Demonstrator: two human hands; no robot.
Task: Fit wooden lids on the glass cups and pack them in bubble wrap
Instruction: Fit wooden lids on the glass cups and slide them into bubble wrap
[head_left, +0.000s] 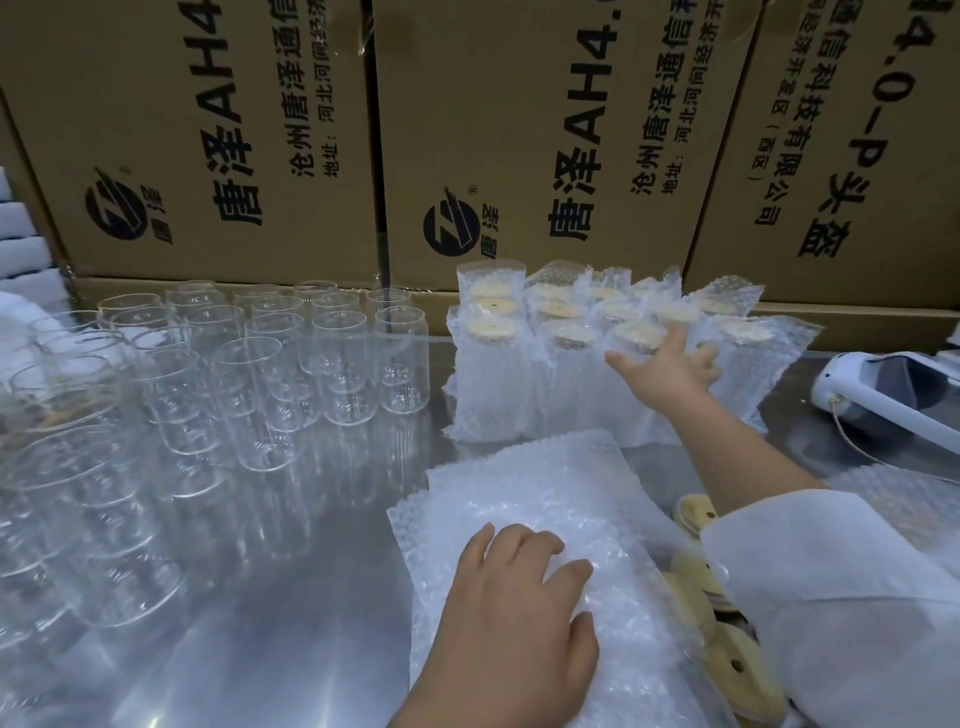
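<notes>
About a dozen bubble-wrapped glass cups (493, 364), capped with wooden lids (493, 304), are stood in rows at the back right of the desk (311, 597). A front one is touched by the right hand (665, 371), though whether it is gripped cannot be told. The left hand (519, 613) is laid flat, fingers relaxed, on a stack of bubble-wrap bags (519, 483); bare glass cups (337, 358) are massed at the left.
</notes>
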